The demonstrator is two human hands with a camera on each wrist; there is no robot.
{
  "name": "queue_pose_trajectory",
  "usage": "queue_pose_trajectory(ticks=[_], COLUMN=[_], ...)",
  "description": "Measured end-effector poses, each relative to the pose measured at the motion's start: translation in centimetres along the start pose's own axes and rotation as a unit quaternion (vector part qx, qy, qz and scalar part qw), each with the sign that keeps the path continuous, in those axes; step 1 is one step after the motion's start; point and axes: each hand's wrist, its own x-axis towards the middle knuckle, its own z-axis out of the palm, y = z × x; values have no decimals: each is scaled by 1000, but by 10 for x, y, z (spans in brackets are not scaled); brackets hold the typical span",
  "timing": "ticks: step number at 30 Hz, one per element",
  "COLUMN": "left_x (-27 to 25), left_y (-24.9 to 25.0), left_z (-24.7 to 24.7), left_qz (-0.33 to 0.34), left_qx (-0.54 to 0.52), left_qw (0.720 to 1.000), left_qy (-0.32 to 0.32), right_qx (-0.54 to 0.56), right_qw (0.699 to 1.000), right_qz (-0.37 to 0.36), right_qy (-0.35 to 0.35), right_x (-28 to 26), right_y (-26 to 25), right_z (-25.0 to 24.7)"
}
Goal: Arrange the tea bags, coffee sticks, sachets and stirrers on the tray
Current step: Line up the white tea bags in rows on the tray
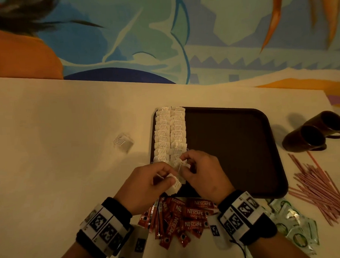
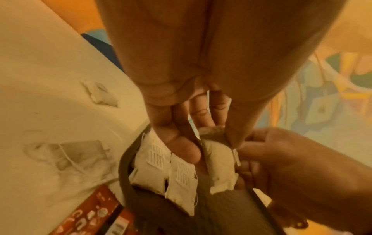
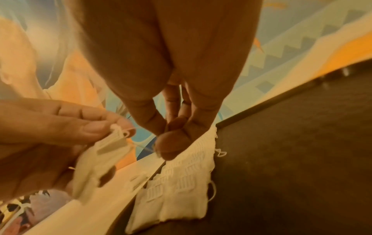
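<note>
Pretty dim, warm yellowish light all over. Head view is fairly sharp but bends hard at the edges; the mugs (image 1: pixel 315 131) throw soft shadows leftward on the table (image 1: pixel 59 132). Both wrist views are orange-tinted, smeary and soft.

**Tray at centre, supplies around it**

The tray (image 1: pixel 233 146) sits on the counter (image 1: pixel 59 142), right of centre; two columns of tea bags (image 1: pixel 170 134) lie side by side along the tray's left edge, running from its far rim toward its near rim; a loose tea bag (image 1: pixel 123 142) lies on the counter to the tray's left, apart from it; the coffee sticks (image 1: pixel 180 217) lie heaped just before the tray's near edge; the sachets (image 1: pixel 293 221) lie right of that heap; the stirrers (image 1: pixel 317 187) lie spread beside the tray's near right corner; two mugs (image 1: pixel 315 131) lie tipped on their sides behind the stirrers, right of the tray; both hands (image 1: pixel 178 175) meet over the tray's near left corner, with a tea bag (image 1: pixel 175 183) between them.
</note>
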Motion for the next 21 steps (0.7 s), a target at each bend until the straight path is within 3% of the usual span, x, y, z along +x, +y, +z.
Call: queue_pose_trajectory(ticks=[3, 7, 13, 18, 21], left_x=[2, 6, 8, 14, 17], left_y=[-1, -8, -13, -25, -27], left_z=[11, 18, 13, 5, 4], left_qz=[12, 19, 18, -41, -47], left_qx=[27, 44, 6, -33, -31], left_qw=[999, 999, 999, 996, 997], left_qy=[-23, -4, 26, 65, 52], right_qx=[77, 177, 149, 135, 173], right_qw=[996, 979, 987, 988, 980], right_qz=[47, 98, 59, 72, 96], right_qy=[21, 20, -6, -8, -8], right_x=[1, 3, 3, 5, 6], right_y=[-1, 0, 3, 11, 10], right_z=[9, 15, 11, 6, 3])
